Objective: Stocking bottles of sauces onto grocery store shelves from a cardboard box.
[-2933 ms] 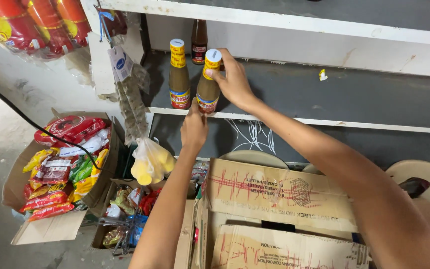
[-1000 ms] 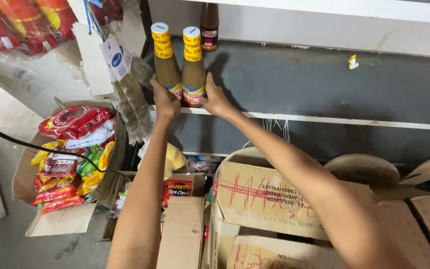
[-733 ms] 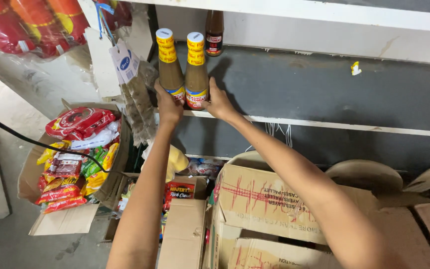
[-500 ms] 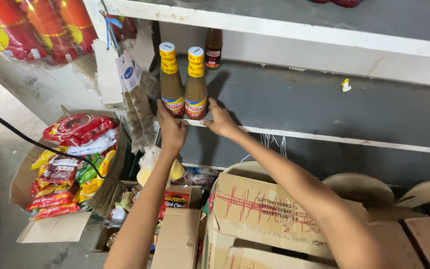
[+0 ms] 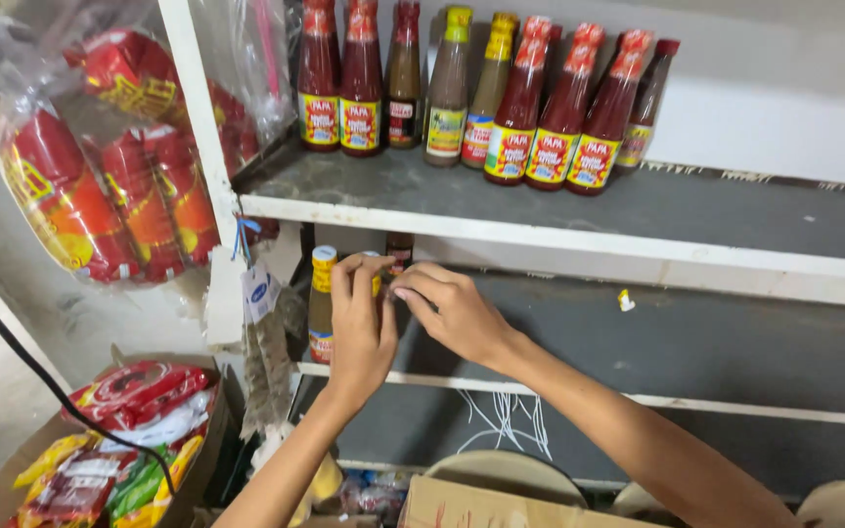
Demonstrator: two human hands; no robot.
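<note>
Head camera is showing both hands working on the lower shelf (image 5: 696, 342). Left hand (image 5: 362, 328) is wrapping its grip around a yellow-capped bottle (image 5: 374, 284), mostly hiding it, while right hand (image 5: 454, 313) is touching the cap with curled fingertips. Another yellow-capped brown bottle (image 5: 321, 305) is standing just beside it at the left. Red and brown sauce bottles (image 5: 511, 98) are lining the upper shelf (image 5: 559, 235).

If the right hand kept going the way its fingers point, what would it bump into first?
The right hand points left, toward the left hand. Its fingers would probably meet the yellow-capped bottle that the left hand covers, or that hand's own fingers. They already look close; depth is hard to judge.
</note>
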